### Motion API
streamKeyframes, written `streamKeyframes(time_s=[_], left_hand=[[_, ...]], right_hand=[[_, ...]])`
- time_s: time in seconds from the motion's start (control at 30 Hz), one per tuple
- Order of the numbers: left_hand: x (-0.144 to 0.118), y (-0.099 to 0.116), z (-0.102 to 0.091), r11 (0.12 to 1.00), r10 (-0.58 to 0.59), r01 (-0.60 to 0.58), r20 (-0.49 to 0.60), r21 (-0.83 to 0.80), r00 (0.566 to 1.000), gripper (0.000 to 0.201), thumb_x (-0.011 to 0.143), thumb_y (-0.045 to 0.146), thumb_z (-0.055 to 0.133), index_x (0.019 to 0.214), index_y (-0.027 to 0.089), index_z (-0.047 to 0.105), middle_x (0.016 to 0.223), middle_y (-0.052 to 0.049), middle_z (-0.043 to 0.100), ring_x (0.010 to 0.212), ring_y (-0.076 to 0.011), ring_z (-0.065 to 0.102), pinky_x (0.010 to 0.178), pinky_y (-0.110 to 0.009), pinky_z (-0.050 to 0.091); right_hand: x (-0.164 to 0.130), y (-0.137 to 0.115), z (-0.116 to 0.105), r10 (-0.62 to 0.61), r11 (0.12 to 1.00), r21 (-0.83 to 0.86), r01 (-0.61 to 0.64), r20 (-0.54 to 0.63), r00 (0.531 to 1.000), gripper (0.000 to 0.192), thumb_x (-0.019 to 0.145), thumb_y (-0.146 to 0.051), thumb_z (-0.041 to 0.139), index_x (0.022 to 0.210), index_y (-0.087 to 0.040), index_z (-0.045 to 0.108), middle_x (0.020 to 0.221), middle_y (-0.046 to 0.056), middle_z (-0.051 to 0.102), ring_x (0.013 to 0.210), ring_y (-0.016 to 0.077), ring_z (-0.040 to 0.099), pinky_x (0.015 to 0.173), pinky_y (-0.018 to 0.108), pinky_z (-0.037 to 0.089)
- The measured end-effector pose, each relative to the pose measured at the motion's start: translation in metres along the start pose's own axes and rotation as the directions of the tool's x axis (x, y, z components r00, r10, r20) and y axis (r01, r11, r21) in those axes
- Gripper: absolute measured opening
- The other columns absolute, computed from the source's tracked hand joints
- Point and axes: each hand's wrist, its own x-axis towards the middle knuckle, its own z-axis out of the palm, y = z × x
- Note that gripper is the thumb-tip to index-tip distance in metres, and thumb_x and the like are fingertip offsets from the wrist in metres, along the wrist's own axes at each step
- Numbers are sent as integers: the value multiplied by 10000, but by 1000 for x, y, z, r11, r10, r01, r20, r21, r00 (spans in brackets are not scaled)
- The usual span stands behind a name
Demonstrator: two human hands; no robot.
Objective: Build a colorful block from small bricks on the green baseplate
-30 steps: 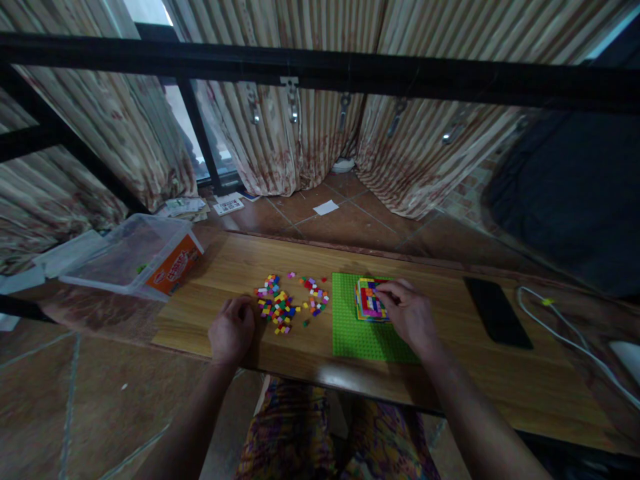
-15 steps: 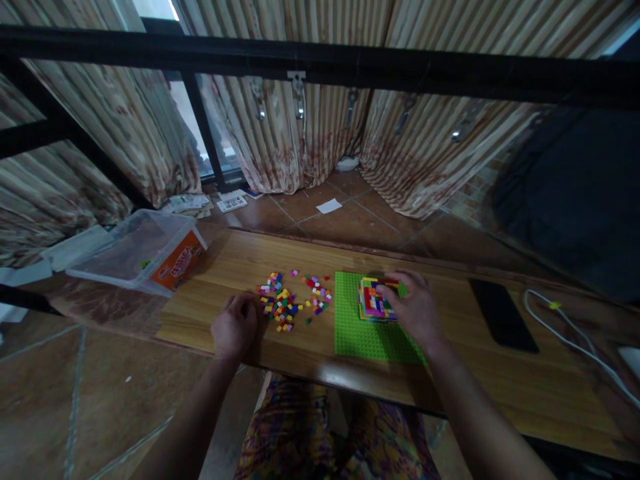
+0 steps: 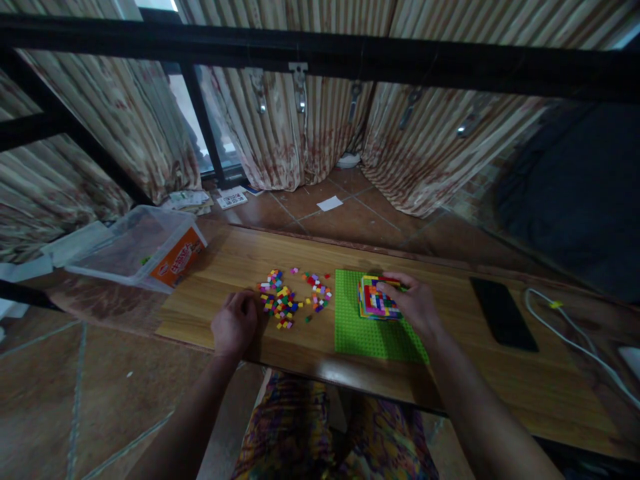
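Observation:
My left hand (image 3: 234, 324) rests on the table in a loose fist, thumb side up, just left of a spread of small loose toy bricks (image 3: 284, 303) in many colours; I see nothing in its curled fingers. On a green studded baseplate (image 3: 357, 340) stands a low square stack of multicoloured toy bricks (image 3: 373, 303), with red, yellow, white and purple on top. Over the right side of this stack is my right hand (image 3: 414, 301), its thumb on the top and its fingers round the far edge. That hand hides the stack's right part.
A clear plastic box (image 3: 135, 243) with an orange label stands at the table's left end. To the right lie a black phone (image 3: 503, 313) and a white cable (image 3: 565, 327). Beyond the wooden table (image 3: 300, 243) are papers on the floor, curtains and a dark metal bar.
My right hand has shifted slightly on the stack, its thumb lying a little further left and higher. The left hand has not moved. The view has tilted very slightly.

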Motion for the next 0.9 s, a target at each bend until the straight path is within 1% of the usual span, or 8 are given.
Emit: streamKeyframes(time_s=[0.23, 0.3, 0.4, 0.47, 0.53, 0.67, 0.8, 0.9], left_hand=[[0, -2, 2, 1000, 6, -6, -6, -18, 1000, 214, 874, 288, 505, 971, 245, 690, 980, -21, 697, 791, -166, 637, 609, -248, 377], [0, -3, 3, 1000, 6, -6, -4, -24, 1000, 218, 874, 280, 497, 970, 244, 690, 967, -20, 698, 795, -170, 641, 611, -251, 381], [0, -3, 3, 1000, 13, -13, -5, -26, 1000, 225, 879, 278, 488, 970, 238, 690, 958, -24, 699, 808, -175, 645, 626, -256, 390], [0, -2, 3, 999, 17, -17, -5, -28, 1000, 225, 881, 278, 489, 973, 232, 690, 965, -28, 699, 821, -174, 647, 641, -255, 399], [-1, -1, 2, 999, 11, -11, 1, -35, 1000, 224, 880, 271, 494, 978, 229, 691, 978, -31, 698, 835, -171, 648, 655, -249, 409], [-2, -1, 2, 998, 14, -13, 8, -62, 1000, 215, 877, 250, 497, 966, 233, 691, 969, -28, 694, 865, -167, 645, 692, -240, 425], [-2, -2, 2, 997, 25, -24, 12, -80, 1000, 203, 870, 233, 498, 953, 238, 684, 967, -22, 690, 863, -166, 643, 689, -242, 423], [-3, -2, 3, 995, 15, -14, 12, -98, 1000, 205, 874, 228, 492, 952, 243, 681, 970, -17, 689, 861, -162, 646, 686, -239, 421]], right_hand=[[-3, -3, -2, -19, 1000, 3, 19, -21, 1000, 465, 663, -486, 747, 1032, -203, 737, 904, 59, 758, 783, 220, 700, 733, 352, 538], [-10, -7, -4, -67, 996, 55, 76, -146, 987, 438, 693, -477, 724, 1014, -178, 735, 951, 83, 751, 844, 229, 694, 768, 365, 535], [-25, -15, -6, -114, 972, 147, 182, -381, 917, 380, 742, -452, 693, 967, -149, 733, 947, 103, 743, 854, 225, 684, 793, 379, 531], [-38, -20, -4, -126, 958, 179, 223, -438, 890, 334, 763, -436, 688, 930, -151, 736, 904, 92, 742, 824, 215, 681, 790, 377, 532], [-53, -24, 1, -140, 955, 185, 232, -407, 903, 290, 780, -424, 685, 895, -163, 740, 877, 79, 741, 804, 209, 679, 782, 373, 533], [-84, -32, 26, -252, 944, 155, 292, -233, 939, 212, 836, -382, 650, 915, -203, 733, 921, 61, 736, 841, 201, 675, 798, 359, 521], [-100, -40, 54, -458, 885, 90, 457, -20, 889, 149, 889, -311, 593, 916, -226, 713, 916, 40, 713, 868, 179, 656, 807, 320, 501], [-94, -46, 73, -498, 867, 28, 497, 72, 864, 170, 911, -286, 545, 956, -223, 696, 931, 47, 703, 888, 186, 648, 811, 320, 497]])
